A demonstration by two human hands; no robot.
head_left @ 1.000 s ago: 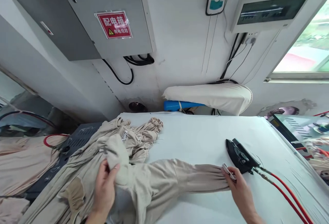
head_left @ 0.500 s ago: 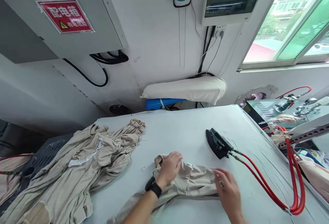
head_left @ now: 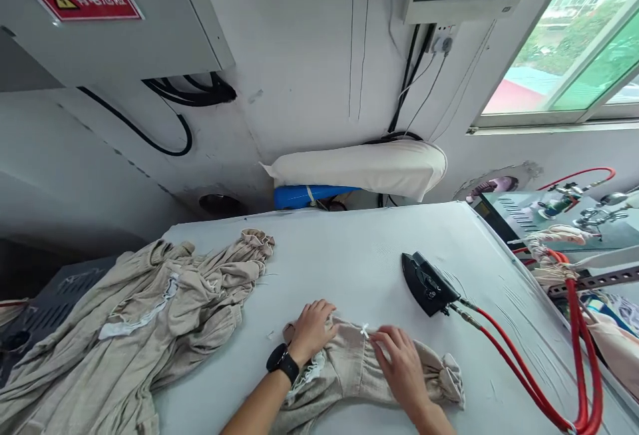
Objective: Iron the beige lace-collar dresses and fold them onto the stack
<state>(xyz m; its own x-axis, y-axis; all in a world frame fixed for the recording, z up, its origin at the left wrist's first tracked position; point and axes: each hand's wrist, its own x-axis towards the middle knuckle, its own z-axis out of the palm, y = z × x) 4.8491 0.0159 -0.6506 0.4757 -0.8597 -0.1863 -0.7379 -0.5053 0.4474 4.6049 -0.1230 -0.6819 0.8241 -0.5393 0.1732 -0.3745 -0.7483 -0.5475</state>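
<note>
A beige, linen-like garment (head_left: 352, 362) with white lace trim (head_left: 312, 372) and a small white bow (head_left: 365, 330) lies on the pale padded table. My left hand (head_left: 312, 332), wearing a black watch, rests on its upper left part with the fingers laid out over the cloth. At the upper edge, beside the bow, my right hand (head_left: 399, 362) pinches the fabric between thumb and fingers. The gathered sleeve cuff (head_left: 449, 382) shows to the right of that hand. Farther up and right, a black iron (head_left: 426, 282) stands on the table, touched by neither hand.
Red hoses (head_left: 524, 372) run from the iron along the table's right side. A crumpled beige garment (head_left: 190, 315) with lace hangs over the left edge. A cream padded board (head_left: 354, 169) is behind the table (head_left: 324, 255), and metal equipment (head_left: 544, 215) stands at right.
My right hand has moved left from the sleeve to beside the bow, uncovering the gathered cuff. White lace now shows beside my left wrist. The camera view has shifted slightly.
</note>
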